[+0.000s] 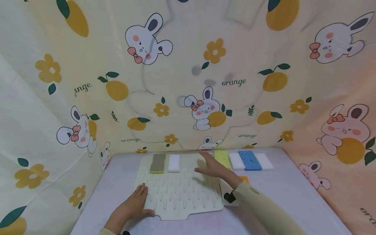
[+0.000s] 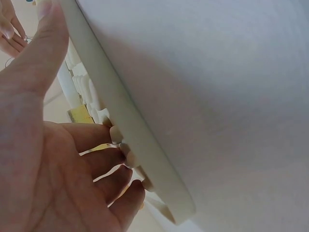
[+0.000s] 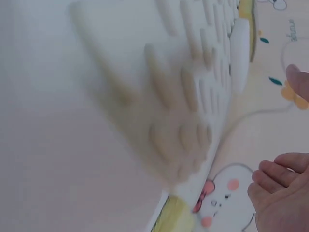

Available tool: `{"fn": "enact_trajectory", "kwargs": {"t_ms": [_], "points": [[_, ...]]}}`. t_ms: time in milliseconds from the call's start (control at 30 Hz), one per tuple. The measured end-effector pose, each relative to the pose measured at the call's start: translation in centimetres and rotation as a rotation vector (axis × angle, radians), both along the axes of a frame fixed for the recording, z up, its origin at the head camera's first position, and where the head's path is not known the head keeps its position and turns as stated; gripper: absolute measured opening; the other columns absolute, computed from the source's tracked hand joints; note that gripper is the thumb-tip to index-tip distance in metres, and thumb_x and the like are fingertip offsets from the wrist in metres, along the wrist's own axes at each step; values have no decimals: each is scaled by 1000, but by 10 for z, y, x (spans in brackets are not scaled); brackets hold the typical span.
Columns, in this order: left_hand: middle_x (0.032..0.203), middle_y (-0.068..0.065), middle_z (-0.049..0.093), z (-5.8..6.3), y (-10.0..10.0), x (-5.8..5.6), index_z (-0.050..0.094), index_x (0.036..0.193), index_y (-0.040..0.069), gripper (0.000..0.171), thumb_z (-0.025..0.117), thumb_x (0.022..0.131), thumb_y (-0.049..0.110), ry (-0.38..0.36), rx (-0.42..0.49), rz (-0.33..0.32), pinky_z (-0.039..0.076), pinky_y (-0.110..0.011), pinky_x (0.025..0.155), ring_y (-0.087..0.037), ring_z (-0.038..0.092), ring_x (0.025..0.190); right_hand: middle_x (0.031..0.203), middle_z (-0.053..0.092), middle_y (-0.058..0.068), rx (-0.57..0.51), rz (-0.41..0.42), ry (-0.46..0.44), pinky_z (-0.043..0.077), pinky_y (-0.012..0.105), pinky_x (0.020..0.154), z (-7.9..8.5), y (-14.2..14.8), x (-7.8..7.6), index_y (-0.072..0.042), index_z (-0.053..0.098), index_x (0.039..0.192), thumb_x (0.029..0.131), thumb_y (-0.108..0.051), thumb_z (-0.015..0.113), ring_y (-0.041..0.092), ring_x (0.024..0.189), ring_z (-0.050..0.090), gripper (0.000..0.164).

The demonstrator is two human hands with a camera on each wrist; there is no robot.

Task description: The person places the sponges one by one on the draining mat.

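A cream draining board (image 1: pixel 183 195) with rows of raised ridges lies on the table. My left hand (image 1: pixel 133 204) rests at its left front edge, fingers extended along the side and thumb by the front rim; the left wrist view shows the fingertips against the ridged face. My right hand (image 1: pixel 212 166) is over the board's far right part, fingers spread and holding nothing. On the board's far side lie a grey-and-yellow sponge (image 1: pixel 158 163) and, just to its right, a white sponge (image 1: pixel 174 163). In the right wrist view, the right hand (image 3: pixel 285 193) appears apart from the board.
Right of the board, along the back, stretches a row with a yellow-green sponge (image 1: pixel 222 159), a blue sponge (image 1: pixel 249 160) and white sponges (image 1: pixel 265 162). An orange item (image 1: pixel 244 179) and a white one (image 1: pixel 227 189) are partly hidden by the right forearm. Patterned cloth (image 1: pixel 188 75) surrounds the table.
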State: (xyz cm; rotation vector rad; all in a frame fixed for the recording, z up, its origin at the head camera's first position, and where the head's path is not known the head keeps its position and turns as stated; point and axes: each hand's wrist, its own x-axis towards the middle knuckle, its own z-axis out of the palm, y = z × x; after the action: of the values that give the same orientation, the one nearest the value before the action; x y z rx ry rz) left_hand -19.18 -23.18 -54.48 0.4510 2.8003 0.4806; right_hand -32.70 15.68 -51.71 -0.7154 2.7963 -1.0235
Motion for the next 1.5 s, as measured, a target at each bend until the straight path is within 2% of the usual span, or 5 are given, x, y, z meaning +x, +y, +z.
{"fn": "enact_trajectory", "kwargs": {"t_ms": [200,467,1067,1267,1500], "points": [[168,-42,22,-3,-4,1,33,157,-20,128,81,80,70,1,13,-10,21,-67,128,-58,18,158,174,27,24,29,-45,-8,30,64,127,2,18,3,-4,24,170,96,-41,83,45,160,26,101],[168,-40,26,3,1,2,37,155,-20,119,88,81,58,12,-5,17,26,-64,128,-55,22,158,175,26,22,25,-137,-75,28,69,126,6,47,13,-9,26,171,93,-48,84,47,160,25,105],[168,-39,25,-1,-1,0,36,156,-19,120,88,80,59,15,-2,22,26,-63,128,-54,21,159,173,18,31,59,-255,-84,25,77,122,1,118,26,-4,19,171,98,-45,78,56,157,19,103],[170,-38,22,-1,-1,0,34,158,-17,124,87,79,62,-13,-14,29,25,-65,128,-54,19,159,172,15,35,22,-241,-110,26,78,121,5,143,33,1,15,170,100,-51,75,59,156,20,106],[171,-35,24,1,1,0,36,158,-16,121,88,79,60,-12,-22,54,26,-63,129,-51,20,160,170,23,37,46,-253,-34,26,77,121,5,170,37,6,25,166,98,-48,78,61,153,23,102]]}}
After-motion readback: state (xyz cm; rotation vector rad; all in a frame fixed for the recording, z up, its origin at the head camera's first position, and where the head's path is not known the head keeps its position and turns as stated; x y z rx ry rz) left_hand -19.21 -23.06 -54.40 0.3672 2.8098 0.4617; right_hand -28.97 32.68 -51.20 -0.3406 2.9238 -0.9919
